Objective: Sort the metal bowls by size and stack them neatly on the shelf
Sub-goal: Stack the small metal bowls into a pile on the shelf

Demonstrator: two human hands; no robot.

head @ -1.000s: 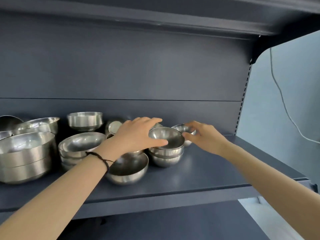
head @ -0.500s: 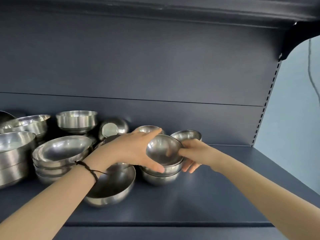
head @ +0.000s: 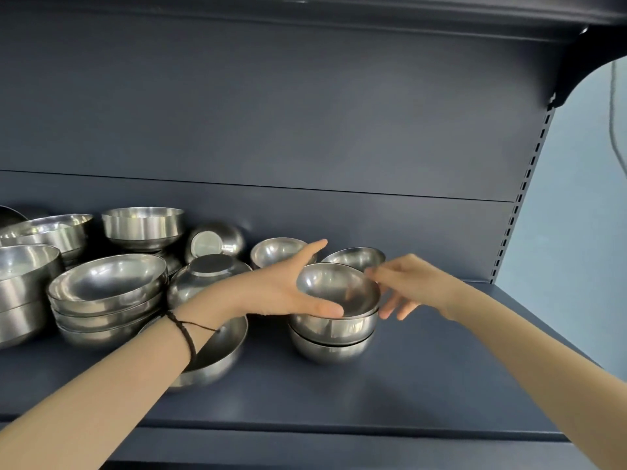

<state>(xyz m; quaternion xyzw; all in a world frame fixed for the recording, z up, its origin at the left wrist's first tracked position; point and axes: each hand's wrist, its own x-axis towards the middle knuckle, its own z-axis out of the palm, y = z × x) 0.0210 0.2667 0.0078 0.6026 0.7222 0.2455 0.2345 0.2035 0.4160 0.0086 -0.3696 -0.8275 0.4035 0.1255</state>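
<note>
1. Settling into the small stack (head: 334, 329), the top bowl (head: 339, 290) now sits nested where half a second ago it was tilted between both hands, so this placement looks all but finished.
2. The left hand (head: 281, 286) spreads around the top bowl's left side, thumb along the near rim and fingers reaching past the far rim, steadying rather than clamping it.
3. The right hand (head: 407, 286) has let go: its fingers are loose and spread just beside the bowl's right rim, blurred with motion, and I cannot tell whether a fingertip touches the metal.
4. By my judgement, that leaves the small stack one bowl taller, with loose small bowls behind it (head: 283, 252) (head: 354, 257) likely next.
5. The stack stands near the middle of the dark blue shelf (head: 424, 385), between front edge and back panel (head: 305, 130).
6. Toward the left edge the shelf is crowded: a wide shallow stack (head: 108, 293), a deep large stack (head: 23, 290), an upturned bowl (head: 207, 276), one on its side (head: 213, 240), and an open bowl (head: 217, 351) under the left wrist.
7. The right half of the shelf is bare; past its slotted upright (head: 522, 198) a pale wall and a hanging cable (head: 612, 113) show.
</note>
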